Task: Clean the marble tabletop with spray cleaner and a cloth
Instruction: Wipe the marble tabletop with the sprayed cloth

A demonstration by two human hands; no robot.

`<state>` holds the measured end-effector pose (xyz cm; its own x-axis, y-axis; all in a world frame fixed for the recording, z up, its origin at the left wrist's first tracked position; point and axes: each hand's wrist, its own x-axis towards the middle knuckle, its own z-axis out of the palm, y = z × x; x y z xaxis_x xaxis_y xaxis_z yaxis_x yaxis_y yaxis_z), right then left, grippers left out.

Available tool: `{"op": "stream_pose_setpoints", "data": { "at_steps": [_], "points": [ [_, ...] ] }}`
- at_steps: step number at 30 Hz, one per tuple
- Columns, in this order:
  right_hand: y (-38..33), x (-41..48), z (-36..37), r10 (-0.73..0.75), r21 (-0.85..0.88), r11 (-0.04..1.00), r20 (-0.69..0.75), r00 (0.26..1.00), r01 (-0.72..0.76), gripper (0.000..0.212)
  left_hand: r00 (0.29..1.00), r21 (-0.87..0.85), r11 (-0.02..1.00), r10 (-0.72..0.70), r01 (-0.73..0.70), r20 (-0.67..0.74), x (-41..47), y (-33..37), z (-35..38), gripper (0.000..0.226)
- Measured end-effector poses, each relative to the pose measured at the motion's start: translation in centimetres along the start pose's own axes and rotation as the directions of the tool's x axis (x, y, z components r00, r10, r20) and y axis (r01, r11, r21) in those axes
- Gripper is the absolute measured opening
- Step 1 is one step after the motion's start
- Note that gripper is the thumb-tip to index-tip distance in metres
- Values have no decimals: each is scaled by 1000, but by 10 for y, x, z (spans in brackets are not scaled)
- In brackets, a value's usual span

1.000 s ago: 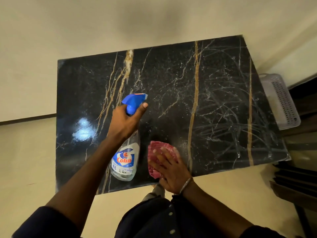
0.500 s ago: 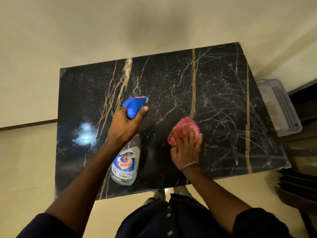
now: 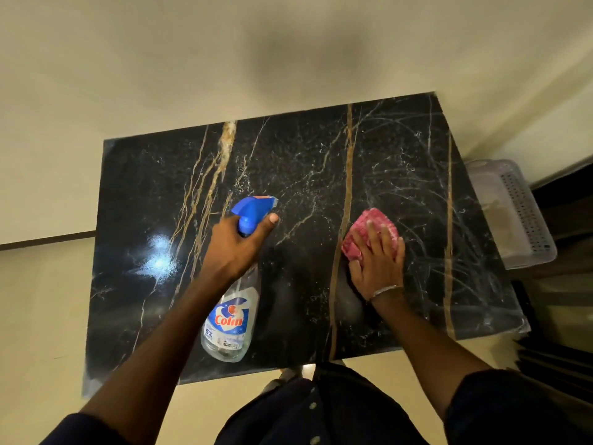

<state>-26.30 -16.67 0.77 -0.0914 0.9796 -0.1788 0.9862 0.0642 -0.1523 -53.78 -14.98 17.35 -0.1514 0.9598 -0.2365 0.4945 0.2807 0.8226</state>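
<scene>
The black marble tabletop [image 3: 154,194] with gold and white veins fills the middle of the view. My left hand [image 3: 236,247] grips the neck of a clear spray bottle [image 3: 229,322] with a blue trigger head, which stands on the marble near its front edge. My right hand [image 3: 380,261] lies flat, fingers spread, pressing a pink cloth [image 3: 369,224] onto the marble right of centre. Fine spray droplets and wet streaks cover the right half of the top.
A pale perforated plastic basket [image 3: 519,216] sits just off the table's right edge. Dark furniture [image 3: 564,342] stands at the lower right. Cream floor surrounds the table, with a dark line on it at the left.
My right hand has pushed the pink cloth from the near edge away from me and to the right across the marble. The left hand and bottle have stayed put.
</scene>
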Motion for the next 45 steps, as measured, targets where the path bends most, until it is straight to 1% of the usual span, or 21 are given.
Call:
{"op": "stream_pose_setpoints", "data": {
  "at_steps": [2,4,7,11,13,14,15,17,18,20,23,25,27,30,33,37,38,39,41,43,45],
  "points": [
    [-23,14,2,155,54,987,-23,988,-154,69,1000,-5,1000,-8,8,-24,-3,3,2,35],
    [-55,21,7,181,85,980,-31,983,-177,71,998,-12,999,-37,36,-49,-6,4,1,36],
    [-102,24,15,-11,55,998,12,1000,11,73,993,18,997,-74,76,-87,-10,2,-2,42],
    [-141,27,20,-277,5,961,82,957,277,74,990,32,994,-99,103,-104,-13,1,-3,41],
    [-131,30,19,-351,-30,934,83,933,355,74,989,26,992,-117,120,-94,-11,-1,-6,43],
    [-118,31,18,-338,-38,939,64,939,341,74,988,18,991,-128,130,-86,-9,-1,-7,44],
    [-101,32,17,-275,-31,961,32,961,276,74,988,9,990,-139,140,-75,-7,-2,-8,44],
    [-64,33,13,-42,4,999,-37,998,43,73,989,11,990,-139,140,-57,-1,-2,-9,42],
    [-47,34,10,72,27,997,-57,996,-70,73,991,19,991,-128,129,-48,4,-2,-9,40],
    [-30,38,4,217,66,975,-66,974,-213,71,995,25,995,-93,94,-21,12,-2,-11,38],
    [-58,45,5,389,112,917,-47,920,-382,71,998,23,998,-59,58,15,23,-1,-19,34],
    [-96,50,9,432,149,895,-51,900,-421,73,998,14,999,-51,51,27,28,-3,-28,33],
    [-137,55,14,323,136,937,5,946,-321,76,998,14,999,-53,52,33,33,-7,-35,36],
    [-197,62,21,16,90,996,63,998,-22,75,999,48,998,-38,38,4,40,-16,-48,45],
    [-221,66,25,-202,47,979,92,975,198,72,999,53,998,-37,38,-21,46,-23,-60,43],
    [-180,70,23,-318,-43,946,54,947,320,76,999,55,997,-47,47,3,60,-40,-76,42],
    [-165,70,21,-286,-58,956,24,958,287,76,999,50,998,-48,47,18,63,-44,-79,41],
    [-149,69,18,-206,-57,977,-8,979,205,75,998,42,998,-47,45,32,66,-47,-81,38],
    [-118,69,11,35,-28,999,-66,997,-37,73,998,25,999,-36,35,46,70,-51,-84,35],
    [-98,73,6,250,22,968,-82,965,-249,73,998,11,1000,-21,21,51,73,-56,-87,34],
    [-100,80,6,385,77,922,-87,919,-379,72,999,-3,1000,-13,13,50,75,-59,-88,34]
  ]
}}
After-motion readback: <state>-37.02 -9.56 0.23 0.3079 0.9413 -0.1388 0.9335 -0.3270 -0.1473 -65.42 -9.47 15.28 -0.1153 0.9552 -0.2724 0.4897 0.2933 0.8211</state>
